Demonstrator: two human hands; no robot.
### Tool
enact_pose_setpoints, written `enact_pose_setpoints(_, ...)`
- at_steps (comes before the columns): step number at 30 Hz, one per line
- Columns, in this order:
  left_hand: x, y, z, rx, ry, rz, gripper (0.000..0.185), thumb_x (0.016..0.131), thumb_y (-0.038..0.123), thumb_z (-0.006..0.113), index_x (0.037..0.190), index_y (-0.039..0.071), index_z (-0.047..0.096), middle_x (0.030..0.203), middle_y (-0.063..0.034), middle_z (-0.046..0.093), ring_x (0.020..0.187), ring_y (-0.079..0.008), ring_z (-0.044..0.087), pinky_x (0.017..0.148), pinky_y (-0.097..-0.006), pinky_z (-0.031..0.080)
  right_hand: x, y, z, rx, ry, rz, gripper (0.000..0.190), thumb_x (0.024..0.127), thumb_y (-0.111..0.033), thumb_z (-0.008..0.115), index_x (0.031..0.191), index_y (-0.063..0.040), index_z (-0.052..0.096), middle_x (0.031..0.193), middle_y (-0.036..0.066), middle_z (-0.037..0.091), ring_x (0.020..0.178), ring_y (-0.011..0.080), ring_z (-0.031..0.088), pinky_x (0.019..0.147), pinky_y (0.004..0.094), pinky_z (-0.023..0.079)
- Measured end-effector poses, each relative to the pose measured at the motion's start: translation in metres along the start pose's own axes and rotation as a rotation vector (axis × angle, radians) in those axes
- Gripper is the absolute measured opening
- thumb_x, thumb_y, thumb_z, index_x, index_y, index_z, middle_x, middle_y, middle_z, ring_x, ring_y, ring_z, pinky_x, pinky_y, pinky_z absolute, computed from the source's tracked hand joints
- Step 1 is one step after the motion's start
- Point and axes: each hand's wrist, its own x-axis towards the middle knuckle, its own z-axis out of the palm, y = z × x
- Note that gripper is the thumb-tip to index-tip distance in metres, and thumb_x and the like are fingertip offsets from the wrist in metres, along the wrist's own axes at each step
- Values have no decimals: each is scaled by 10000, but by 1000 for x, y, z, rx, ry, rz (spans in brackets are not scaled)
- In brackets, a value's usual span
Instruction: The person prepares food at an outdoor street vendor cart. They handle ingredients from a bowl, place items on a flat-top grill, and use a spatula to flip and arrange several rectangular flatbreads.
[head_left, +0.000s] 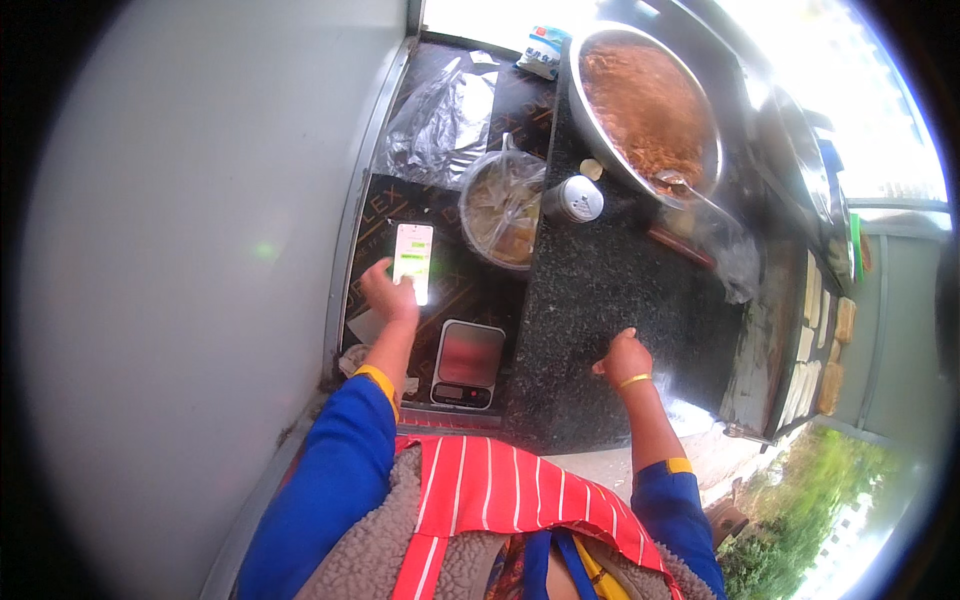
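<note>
My left hand (390, 291) is at the lower part of a lit smartphone (413, 255) that lies on the dark printed surface; a finger reaches over its screen. Below and right of the phone lies a kitchen scale (470, 355) with its display dark. My right hand (627, 358), with a yellow bangle at the wrist, is over the speckled black stone counter (585, 300), its fingers curled and nothing visible in them. Beyond it stand a metal shaker with a perforated lid (582, 199) and a large steel bowl of reddish-brown shredded food (645, 105) with a metal spoon (679, 180) in it.
A bag-covered round container (501, 210) stands beside the shaker. Clear plastic bags (442, 120) and a printed packet (543, 52) lie farther back. To the right, pale flat pieces (806, 341) and browned ones (830, 386) sit by the counter's edge. A grey wall (187, 262) closes the left side.
</note>
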Motion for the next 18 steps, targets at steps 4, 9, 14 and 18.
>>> enact_pose_setpoints(4, -19, 62, 44, -573, -389, -276, 602, 734, 164, 747, 1248, 32, 463, 1120, -140, 579, 972, -263, 573, 864, -384, 462, 3, 2, 4, 9, 27, -29, 1090, 618, -306, 848, 1310, 270, 235, 857, 239, 680, 785, 323, 692, 688, 367, 554)
enact_pose_setpoints(9, -12, 96, 91, -1023, -829, -824, 567, 828, 45, 578, 1352, 38, 363, 1218, -202, 527, 1008, -339, 608, 731, -496, 557, -2, -3, 0, -38, 36, -22, 1071, 619, -318, 845, 1299, 267, 259, 851, 231, 683, 777, 319, 694, 683, 367, 556)
enact_pose_setpoints(14, -6, 117, 102, -1067, -762, -852, 544, 780, -69, 460, 1312, -10, 362, 1171, -247, 529, 965, -431, 619, 661, -588, 588, 0, 0, 3, -47, 12, 11, 1083, 623, -331, 844, 1305, 265, 251, 852, 222, 686, 778, 315, 695, 686, 363, 558)
enact_pose_setpoints(18, 4, 100, 99, -1066, -707, -839, 538, 757, -83, 442, 1288, -39, 368, 1120, -279, 543, 899, -457, 636, 606, -577, 595, 5, 0, 5, -30, 23, 3, 1082, 628, -322, 846, 1308, 264, 243, 861, 223, 688, 787, 315, 697, 691, 365, 559)
